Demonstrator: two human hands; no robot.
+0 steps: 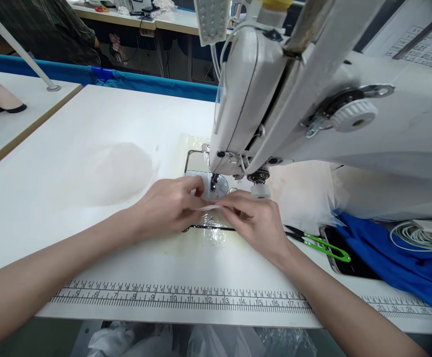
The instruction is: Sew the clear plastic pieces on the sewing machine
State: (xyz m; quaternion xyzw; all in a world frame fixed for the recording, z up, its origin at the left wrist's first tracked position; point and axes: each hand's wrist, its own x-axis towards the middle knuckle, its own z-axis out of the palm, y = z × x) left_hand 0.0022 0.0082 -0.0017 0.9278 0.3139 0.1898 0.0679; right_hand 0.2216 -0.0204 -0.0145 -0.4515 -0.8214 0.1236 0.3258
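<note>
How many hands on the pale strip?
2: the left hand at the strip's left end, the right hand at its right, both near the presser foot.

Strip (210, 207) between the hands (256, 218)

Sewing workshop: industrial sewing machine (405, 129) on ruler-marked counter (145, 119), green thread snips (344, 257) alongside, another cluttered counter (180, 20) behind.

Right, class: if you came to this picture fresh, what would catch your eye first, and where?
The big white sewing machine dominates the upper right. In front of its presser foot, the left hand and right hand hold a thin pale strip. Green-handled snips stand out at right, near the blue cloth.
</note>
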